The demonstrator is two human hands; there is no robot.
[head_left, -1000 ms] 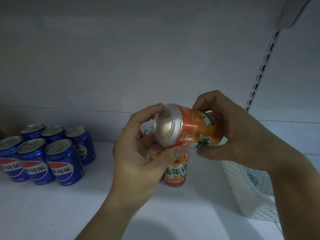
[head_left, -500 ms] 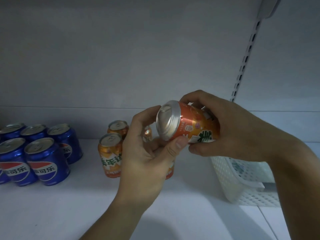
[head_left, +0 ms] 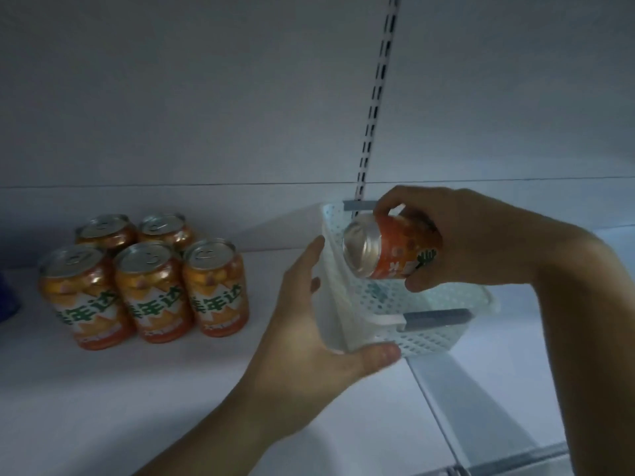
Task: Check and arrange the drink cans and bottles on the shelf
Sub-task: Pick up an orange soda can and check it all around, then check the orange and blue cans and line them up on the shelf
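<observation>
My right hand (head_left: 460, 235) grips an orange drink can (head_left: 388, 249) on its side, silver top facing left, held over the white perforated basket (head_left: 429, 314). My left hand (head_left: 309, 324) is open, fingers straight against the basket's left wall and thumb along its front corner. Several upright orange cans (head_left: 147, 276) stand grouped on the white shelf (head_left: 137, 389) at the left.
A slotted upright rail (head_left: 372, 108) runs up the back wall behind the basket. A dark blue shape (head_left: 5, 297) shows at the far left edge. A seam between shelf boards (head_left: 436, 407) runs forward below the basket.
The view swung right. My left hand let go of the can and now touches the basket. My right hand carried the can rightward over the basket.
</observation>
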